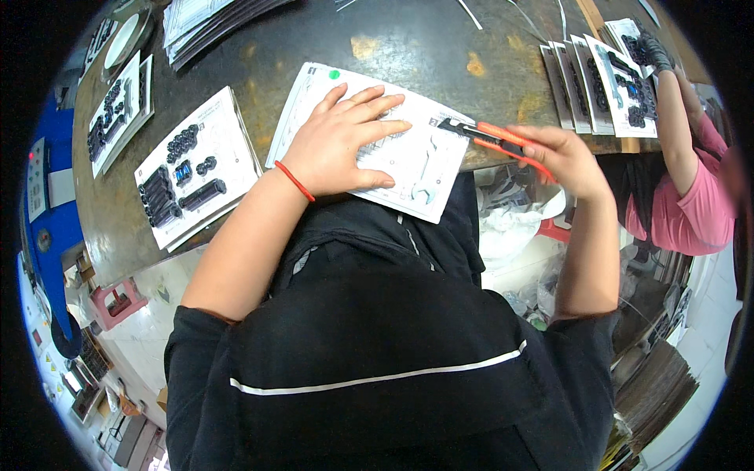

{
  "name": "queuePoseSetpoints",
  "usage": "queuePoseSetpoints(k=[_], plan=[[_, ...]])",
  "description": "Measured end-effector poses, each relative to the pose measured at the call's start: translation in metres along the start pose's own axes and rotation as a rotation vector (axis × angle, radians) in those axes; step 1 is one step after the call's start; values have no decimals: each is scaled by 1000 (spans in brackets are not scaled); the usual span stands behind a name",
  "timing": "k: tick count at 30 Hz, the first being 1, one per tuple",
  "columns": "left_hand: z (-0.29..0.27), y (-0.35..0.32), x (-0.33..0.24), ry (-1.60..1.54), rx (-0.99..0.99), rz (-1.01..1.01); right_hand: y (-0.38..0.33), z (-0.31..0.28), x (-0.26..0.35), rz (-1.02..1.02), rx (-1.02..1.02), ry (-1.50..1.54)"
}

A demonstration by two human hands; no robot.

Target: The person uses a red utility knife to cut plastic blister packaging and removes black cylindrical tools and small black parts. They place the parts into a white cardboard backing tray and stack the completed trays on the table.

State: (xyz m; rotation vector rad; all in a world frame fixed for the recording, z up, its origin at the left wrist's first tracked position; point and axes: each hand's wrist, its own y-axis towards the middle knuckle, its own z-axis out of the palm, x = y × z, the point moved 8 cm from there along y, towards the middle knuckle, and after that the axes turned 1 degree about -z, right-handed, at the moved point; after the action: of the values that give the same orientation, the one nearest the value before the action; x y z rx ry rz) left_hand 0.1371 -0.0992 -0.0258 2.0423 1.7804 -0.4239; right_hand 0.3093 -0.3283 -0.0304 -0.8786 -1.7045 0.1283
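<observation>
My left hand (345, 140) lies flat on a white printed card (294, 125) at the table's near edge, its fingers spread. The card sits tilted, with other sheets seemingly beneath it and a green round sticker (334, 74) near its top left corner. A silver wrench (426, 174) shows on its right part; I cannot tell whether it is real or printed. What lies under my palm is hidden. In my right hand (567, 157) is an orange-and-black utility knife (491, 137), its tip at the card's upper right edge.
To the left stand stacked cards with black sockets (196, 169) and another such stack (118, 118). Dark sheets (212, 31) are piled at the back. At right are more socket cards (624, 90), near a co-worker's arm (677, 125). A white plastic bag (506, 224) hangs below the edge.
</observation>
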Motion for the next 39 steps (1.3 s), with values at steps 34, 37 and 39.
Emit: queuePoseSetpoints(k=[34,37,39], plan=[[5,5,4,41,-7,39,-82,118,-42,295,-12,845],[5,4,4,36,-3,34,-92,109,-13,289,-126,390],[6,5,4,42,7,39,-95,99,23,-188,-338,-164]])
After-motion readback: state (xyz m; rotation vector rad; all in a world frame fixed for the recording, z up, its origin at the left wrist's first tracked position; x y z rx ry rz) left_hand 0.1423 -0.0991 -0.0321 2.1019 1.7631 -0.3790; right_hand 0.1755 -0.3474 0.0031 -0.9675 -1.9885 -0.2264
